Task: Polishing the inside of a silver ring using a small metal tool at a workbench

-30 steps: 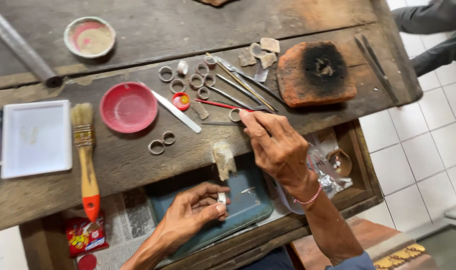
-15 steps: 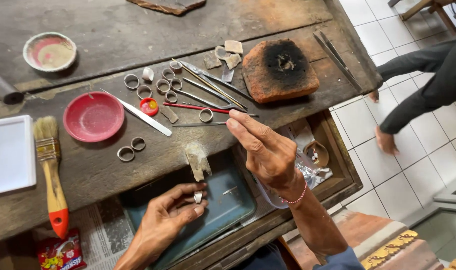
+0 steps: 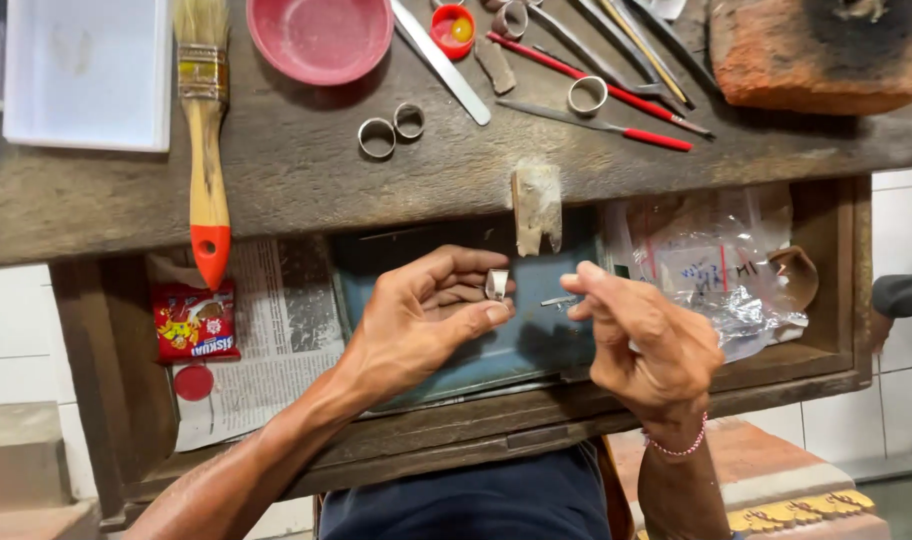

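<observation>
My left hand [image 3: 426, 325] pinches a small bent silver metal band [image 3: 496, 283] between thumb and fingers, over a blue tray [image 3: 536, 355] in the open wooden drawer. My right hand [image 3: 646, 345] hovers just to the right of it, its fingertips drawn together with nothing visible between them. A thin metal sliver [image 3: 556, 300] shows beside those fingertips, apparently lying in the tray. A worn wooden bench peg [image 3: 536, 205] juts out from the workbench [image 3: 276, 190] just above both hands.
On the bench lie a red-tipped brush [image 3: 208, 150], a red bowl [image 3: 321, 35], a white tray [image 3: 86, 70], two rings [image 3: 391, 128], another ring [image 3: 586, 95], red-handled tweezers [image 3: 596, 125] and a charred block [image 3: 816, 50]. The drawer holds a plastic bag [image 3: 716, 270], newspaper [image 3: 276, 330] and a red packet [image 3: 194, 320].
My right hand has come down from the tools on the bench top to beside my left hand. The view has dropped and closed in on the drawer.
</observation>
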